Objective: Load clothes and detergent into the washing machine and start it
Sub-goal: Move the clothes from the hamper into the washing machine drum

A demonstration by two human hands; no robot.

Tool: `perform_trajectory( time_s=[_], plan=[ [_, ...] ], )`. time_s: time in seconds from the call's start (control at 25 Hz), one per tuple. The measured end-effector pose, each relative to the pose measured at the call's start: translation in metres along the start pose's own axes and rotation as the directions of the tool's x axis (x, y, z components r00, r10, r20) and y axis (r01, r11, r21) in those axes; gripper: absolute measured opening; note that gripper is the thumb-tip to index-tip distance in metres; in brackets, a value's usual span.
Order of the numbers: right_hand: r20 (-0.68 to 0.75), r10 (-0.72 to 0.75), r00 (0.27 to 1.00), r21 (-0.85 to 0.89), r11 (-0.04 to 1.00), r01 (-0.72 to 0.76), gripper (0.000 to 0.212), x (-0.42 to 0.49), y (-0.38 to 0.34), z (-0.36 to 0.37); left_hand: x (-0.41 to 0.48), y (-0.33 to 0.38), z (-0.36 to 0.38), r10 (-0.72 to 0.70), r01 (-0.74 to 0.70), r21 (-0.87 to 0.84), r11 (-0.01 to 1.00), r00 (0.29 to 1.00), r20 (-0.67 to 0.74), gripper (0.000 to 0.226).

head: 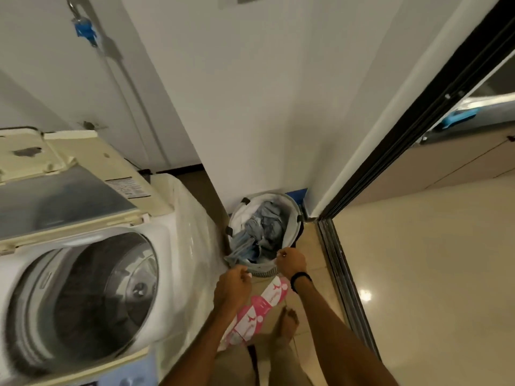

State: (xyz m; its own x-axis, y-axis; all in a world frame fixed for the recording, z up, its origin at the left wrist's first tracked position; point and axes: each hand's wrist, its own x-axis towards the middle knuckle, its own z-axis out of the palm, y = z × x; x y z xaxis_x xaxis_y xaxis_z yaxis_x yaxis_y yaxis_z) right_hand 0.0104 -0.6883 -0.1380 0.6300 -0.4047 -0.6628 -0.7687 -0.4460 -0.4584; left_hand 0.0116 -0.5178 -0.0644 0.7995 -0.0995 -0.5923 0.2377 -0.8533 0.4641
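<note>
Both arms are reaching down to the laundry basket [292, 207], which sits on the floor [418, 274] against the white wall [250, 107], just right of the washing machine [178, 207]; the clothes [262, 229], a heap of blue and grey fabric with some white, are all inside the basket; the right hand [291, 261] is at the near rim, fingers curled down over the edge and gripping it, a dark wristband [301, 277] on that wrist; the left hand [232, 285] is just beside the rim on the machine's side, fingers bunched together and curled, but the blur does not let me tell whether it holds the rim or anything else; the machine's lid [69, 196] stands folded up and back; the drum [92, 299] lies open to view, with nothing showing inside; a pink-and-white pack [262, 305] lies low between the two forearms, its print too blurred to read; a bare foot [288, 321] stands just right of the pack.
</note>
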Motion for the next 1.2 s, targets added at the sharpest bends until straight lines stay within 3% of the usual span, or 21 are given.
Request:
perform_trajectory(
  time_s=[0.16, 0.36, 0.48, 0.56, 0.6, 0.64, 0.68, 0.84, 0.96, 1.04, 1.12, 1.2],
  plan=[
    [0.079, -0.006, 0.997, -0.072, 0.997, 0.011, 0.024, 0.065, 0.015, -0.002, 0.073, 0.004, 0.044, -0.102, 0.102, 0.091, 0.991, 0.995, -0.002, 0.027],
    [0.135, 0.053, 0.989, 0.001, 0.999, -0.053, 0.024, 0.149, 0.049, 0.046, 0.237, -0.034, 0.127, -0.065, 0.066, 0.122, 0.990, 0.998, -0.008, 0.028],
    [0.155, 0.103, 0.983, 0.062, 0.992, -0.114, 0.019, 0.189, 0.074, 0.079, 0.327, -0.069, 0.177, -0.163, 0.140, 0.200, 0.970, 0.981, 0.104, 0.040],
    [0.156, 0.126, 0.980, 0.084, 0.987, -0.140, 0.014, 0.198, 0.078, 0.088, 0.346, -0.076, 0.176, -0.310, 0.298, 0.088, 0.951, 0.889, 0.338, 0.046],
    [0.173, 0.145, 0.974, 0.086, 0.983, -0.161, 0.012, 0.202, 0.077, 0.089, 0.347, -0.064, 0.171, -0.323, 0.299, 0.124, 0.946, 0.875, 0.359, 0.042],
    [0.190, 0.165, 0.968, 0.110, 0.976, -0.188, 0.012, 0.204, 0.072, 0.088, 0.344, -0.058, 0.168, -0.297, 0.257, 0.169, 0.951, 0.913, 0.280, 0.039],
    [0.201, 0.185, 0.962, 0.153, 0.964, -0.218, 0.013, 0.204, 0.065, 0.086, 0.343, -0.056, 0.165, -0.238, 0.222, 0.114, 0.968, 0.957, 0.163, 0.039],
    [0.245, 0.315, 0.917, 0.369, 0.844, -0.389, 0.024, 0.189, 0.034, 0.061, 0.292, 0.005, 0.095, -0.321, 0.344, -0.127, 0.930, 0.931, 0.177, 0.038],
    [0.401, 0.393, 0.827, 0.570, 0.600, -0.561, 0.058, 0.175, 0.005, 0.036, 0.222, 0.053, 0.034, -0.240, 0.285, -0.341, 0.896, 0.956, 0.169, 0.019],
    [0.544, 0.359, 0.758, 0.643, 0.402, -0.652, 0.079, 0.163, -0.020, 0.016, 0.164, 0.087, -0.004, -0.068, 0.135, -0.377, 0.916, 0.980, 0.187, 0.033],
    [0.558, 0.254, 0.790, 0.679, 0.408, -0.611, 0.055, 0.148, -0.045, -0.008, 0.120, 0.112, -0.035, 0.063, 0.029, -0.415, 0.910, 0.976, 0.207, 0.038],
    [0.471, 0.183, 0.863, 0.708, 0.505, -0.494, 0.022, 0.131, -0.067, -0.030, 0.098, 0.128, -0.065, 0.043, 0.003, -0.500, 0.866, 0.996, 0.082, 0.038]
  ],
)
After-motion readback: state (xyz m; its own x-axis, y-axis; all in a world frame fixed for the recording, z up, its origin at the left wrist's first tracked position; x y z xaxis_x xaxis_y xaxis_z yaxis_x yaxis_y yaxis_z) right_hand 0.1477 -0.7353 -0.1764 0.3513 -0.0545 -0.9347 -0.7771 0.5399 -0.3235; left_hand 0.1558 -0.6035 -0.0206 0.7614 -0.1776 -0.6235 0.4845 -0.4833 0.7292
